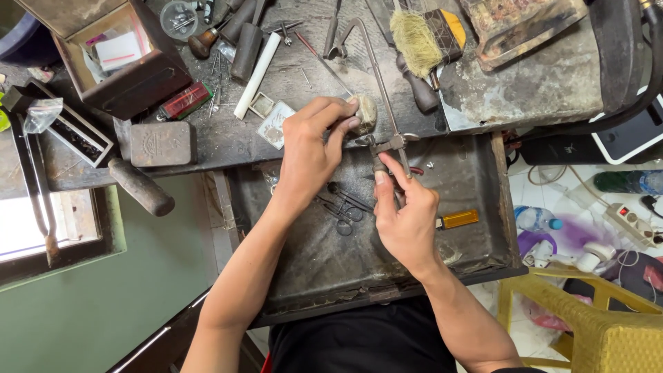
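Nearly upright, saw frame pointing away

A straw-bristled brush with a dark wooden handle lies on the worn grey workbench. A white plastic tube rests near a rusty rectangular metal tin. Small steel scissors and an orange lighter lie in the dark metal tray.

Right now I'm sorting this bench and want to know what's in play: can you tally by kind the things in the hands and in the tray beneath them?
Saw frame, gripped by the right hand: 1
Small pale piece under the left hand: 1
Scissors in the tray: 1
Orange lighter in the tray: 1
Total: 4
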